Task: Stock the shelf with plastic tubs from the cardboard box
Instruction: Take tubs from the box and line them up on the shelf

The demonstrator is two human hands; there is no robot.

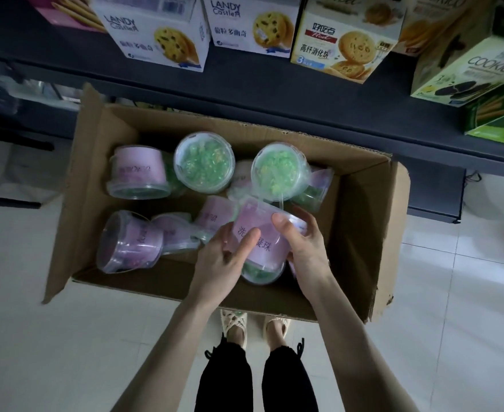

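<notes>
So the clear plastic tub with a pink label [264, 245] is up in both hands, tilted, hovering over the near right part of the open brown cardboard box [361, 227]. You can see green beads through the clear end nearest the camera.

The left hand [227, 254] comes in from the left side, thumb laid across the label and the fingers curled round the tub's far side. The right hand [304, 245] cups it from the right, thumb pressed on the upper edge, fingers wrapped behind. So both sets of fingers are closed around that one tub. Both forearms are bare and reach forward and down, angling in toward each other.

In the box there's a jumble of the same tubs. Two face up, showing green beads through the clear tops [204, 162] [279, 171]. One lies on its side at the far left [139, 171], another at the near left [128, 242], and a few more are wedged in between.

The box sits on the pale tiled floor [66, 337], pushed right up against a dark shelf [304, 93]. On the shelf there are two white chocolate-chip cookie boxes [158, 34] [253, 22], a yellow biscuit box [346, 40] and a green Cookico box [468, 72].

Beige sandals [234, 325] and black trouser legs show just behind the box's near edge.
</notes>
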